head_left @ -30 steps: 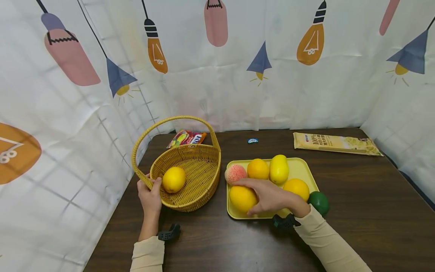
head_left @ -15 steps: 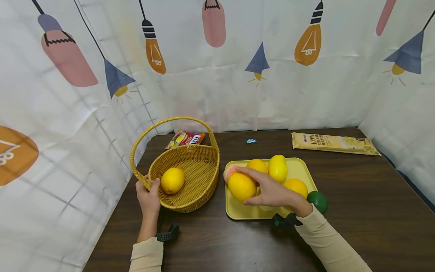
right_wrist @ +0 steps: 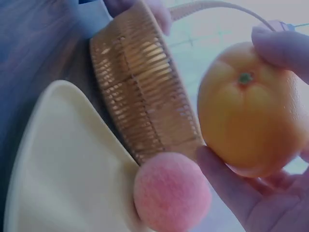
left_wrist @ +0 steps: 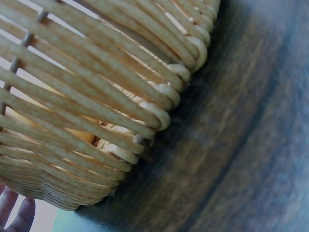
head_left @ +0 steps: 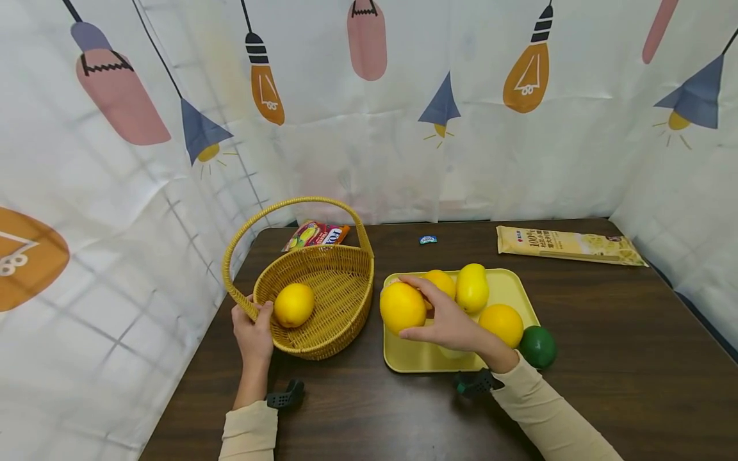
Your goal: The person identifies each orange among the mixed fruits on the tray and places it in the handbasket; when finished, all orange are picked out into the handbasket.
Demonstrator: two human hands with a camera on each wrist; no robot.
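My right hand (head_left: 452, 326) holds an orange (head_left: 401, 308) above the left part of a yellow tray (head_left: 412, 363); the green stem end shows on the orange (right_wrist: 246, 113) in the right wrist view. A pink peach (right_wrist: 173, 193) sits at the tray's edge, mostly hidden behind the held orange in the head view. At the left, my left hand (head_left: 252, 338) grips the wicker basket (head_left: 343, 291) by its rim at the handle's base. Another orange (head_left: 294, 305) lies inside the basket. In the left wrist view, the basket's woven side (left_wrist: 87, 96) fills much of the picture.
On the tray lie two oranges (head_left: 501, 324) and a yellow pear-shaped fruit (head_left: 472, 288). A dark green round fruit (head_left: 539, 347) is at its right edge. Behind are a red snack bag (head_left: 317, 235), a small blue packet (head_left: 428, 239) and a long yellow package (head_left: 571, 246).
My right hand has lifted the orange from the tray and carried it slightly left and up. My left hand keeps its grip on the basket, which has stayed in place.
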